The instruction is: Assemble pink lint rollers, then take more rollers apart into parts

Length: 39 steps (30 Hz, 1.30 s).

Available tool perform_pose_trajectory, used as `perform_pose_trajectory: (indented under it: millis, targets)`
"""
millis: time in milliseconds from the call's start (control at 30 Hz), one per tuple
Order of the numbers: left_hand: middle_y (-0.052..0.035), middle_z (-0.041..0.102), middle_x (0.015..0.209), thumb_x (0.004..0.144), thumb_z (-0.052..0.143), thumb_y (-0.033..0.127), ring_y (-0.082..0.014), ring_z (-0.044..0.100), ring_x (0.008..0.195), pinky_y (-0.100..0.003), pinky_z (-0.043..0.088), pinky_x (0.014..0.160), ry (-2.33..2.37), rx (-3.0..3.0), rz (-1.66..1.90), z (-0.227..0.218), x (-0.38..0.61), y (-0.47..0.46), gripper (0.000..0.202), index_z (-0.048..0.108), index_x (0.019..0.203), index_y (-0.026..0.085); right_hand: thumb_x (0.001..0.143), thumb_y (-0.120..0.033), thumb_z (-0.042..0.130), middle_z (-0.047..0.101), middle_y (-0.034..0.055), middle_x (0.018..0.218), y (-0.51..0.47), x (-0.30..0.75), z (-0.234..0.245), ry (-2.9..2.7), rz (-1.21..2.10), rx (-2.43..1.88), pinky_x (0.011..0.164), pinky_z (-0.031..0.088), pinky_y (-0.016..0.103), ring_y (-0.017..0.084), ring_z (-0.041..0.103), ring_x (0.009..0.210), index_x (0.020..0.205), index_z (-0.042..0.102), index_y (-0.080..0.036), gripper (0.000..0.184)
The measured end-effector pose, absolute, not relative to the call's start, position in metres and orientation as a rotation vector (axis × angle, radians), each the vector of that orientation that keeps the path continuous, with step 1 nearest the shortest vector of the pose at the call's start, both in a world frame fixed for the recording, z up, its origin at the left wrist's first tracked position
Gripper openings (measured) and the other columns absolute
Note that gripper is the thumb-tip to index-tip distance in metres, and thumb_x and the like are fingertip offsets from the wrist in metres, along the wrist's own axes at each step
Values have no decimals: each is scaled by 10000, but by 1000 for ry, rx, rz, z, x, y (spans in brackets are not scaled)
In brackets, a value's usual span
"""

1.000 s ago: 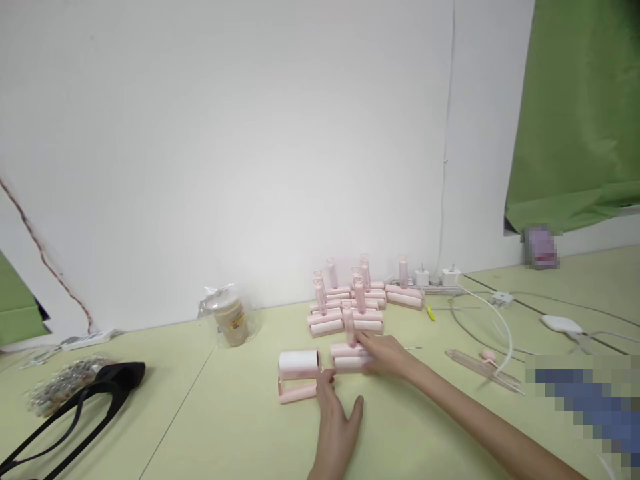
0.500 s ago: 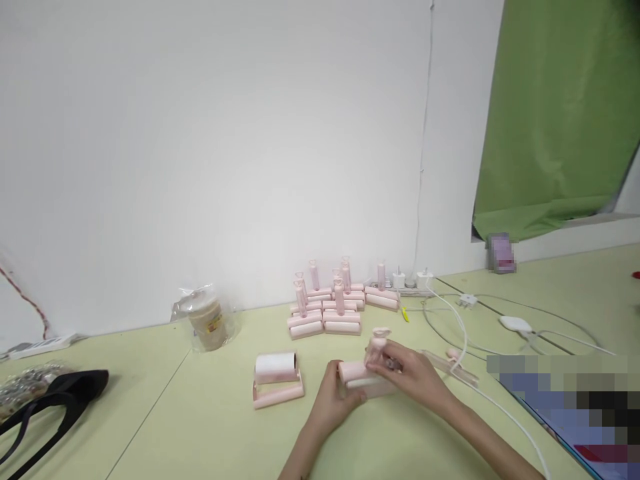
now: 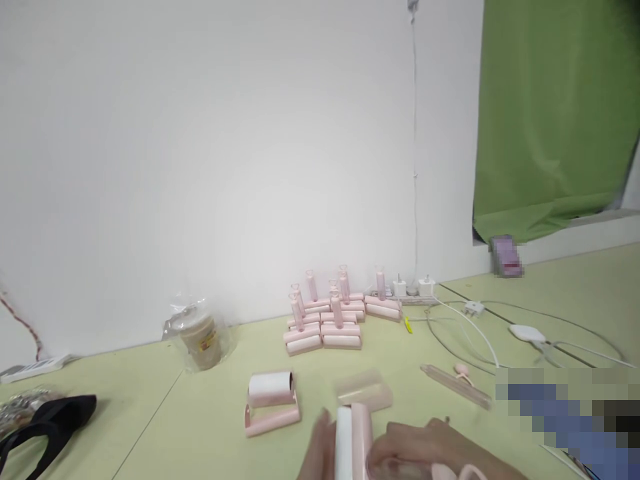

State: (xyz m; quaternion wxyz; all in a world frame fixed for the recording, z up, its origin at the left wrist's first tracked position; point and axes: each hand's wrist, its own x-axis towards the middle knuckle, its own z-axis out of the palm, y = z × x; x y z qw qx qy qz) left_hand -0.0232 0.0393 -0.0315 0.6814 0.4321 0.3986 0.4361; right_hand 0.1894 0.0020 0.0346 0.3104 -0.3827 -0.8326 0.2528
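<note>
At the bottom edge, both my hands hold one pink lint roller with a white paper roll showing. My left hand is closed on the white roll end. My right hand wraps round the pink handle side. Both hands are blurred and partly cut off by the frame. A translucent pink cover lies on the table just beyond them. Left of it, a second lint roller lies with its white roll bare.
Several pink lint rollers stand stacked by the wall. A bagged cup sits to the left, a black strap at far left. White cables, chargers and a clear pink strip lie to the right.
My hands have drawn the roller back from the table's middle to the bottom edge and turned it. Its translucent cover now lies on the table. The view has shifted slightly.
</note>
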Motion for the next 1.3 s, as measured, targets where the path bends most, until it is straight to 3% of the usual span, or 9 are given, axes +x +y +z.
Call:
perform_pose_trajectory:
  millis: [100, 167, 233, 300, 367, 500, 633, 1067, 1300]
  targets:
    - [-22, 571, 661, 537, 691, 544, -187, 550, 595, -311, 436, 596, 915, 896, 910, -35, -19, 21, 519, 570, 867, 163, 830, -343, 441, 638, 17, 855, 14, 217, 44, -2103, 688, -1218, 656, 456, 306, 191, 598, 720, 1039, 568, -320, 245]
    - [1, 557, 670, 506, 736, 491, -167, 528, 615, -288, 424, 611, 960, 989, 967, -34, -17, 16, 514, 561, 862, 163, 870, -433, 347, 616, 42, 848, 23, 232, 50, -1802, 659, -1226, 678, 457, 313, 185, 589, 725, 1109, 509, -285, 324]
    - [8, 548, 672, 519, 733, 480, -164, 515, 654, -277, 413, 655, 1013, 1130, 1049, -33, -16, 14, 482, 558, 833, 159, 877, -534, 190, 569, 24, 657, 26, 235, 52, -1596, 773, -1100, 517, 444, 271, 156, 545, 541, 1027, 538, -232, 485]
    - [-4, 566, 711, 577, 690, 487, -178, 521, 705, -286, 408, 707, 1075, 1193, 1103, -29, -15, 13, 453, 553, 859, 160, 868, -568, 97, 460, -22, 485, 22, 223, 50, -1520, 970, -981, 374, 353, 236, 115, 420, 362, 850, 579, -196, 609]
    - [-37, 601, 823, 627, 651, 469, -209, 538, 799, -305, 403, 767, 1116, 1212, 1146, -26, -15, 12, 453, 541, 940, 161, 869, -568, 181, 425, -43, 461, 15, 202, 45, -1547, 1101, -939, 387, 351, 236, 87, 367, 329, 730, 579, -179, 573]
    - [-77, 599, 985, 669, 617, 398, -242, 530, 932, -319, 389, 837, 1114, 1349, 1135, -20, -15, 8, 430, 518, 1012, 157, 861, -498, 369, 449, -32, 575, 5, 170, 36, -1742, 1119, -960, 507, 386, 243, 93, 438, 460, 694, 565, -167, 419]
    - [-67, 596, 904, 708, 575, 326, -225, 537, 855, -310, 405, 786, 1098, 1431, 1079, -17, -16, 7, 296, 522, 939, 149, 874, -471, 355, 434, -32, 595, 3, 166, 34, -1833, 1127, -1031, 502, 369, 223, 98, 439, 499, 719, 555, -172, 392]
    - [-49, 596, 817, 683, 568, 302, -228, 538, 810, -305, 398, 766, 1240, 1383, 976, -6, -19, 5, 226, 517, 850, 158, 916, -283, 320, 507, -21, 741, -1, 157, 31, -2195, 860, -1017, 579, 397, 202, 109, 482, 628, 812, 517, -223, 230]
    - [-3, 578, 761, 651, 614, 294, -184, 524, 740, -260, 391, 703, 1185, 1333, 1065, -7, -20, 4, 226, 503, 814, 182, 876, -133, 317, 525, 55, 819, -10, 155, 12, -2309, 617, -819, 664, 459, 241, 152, 524, 762, 882, 479, -205, 177]
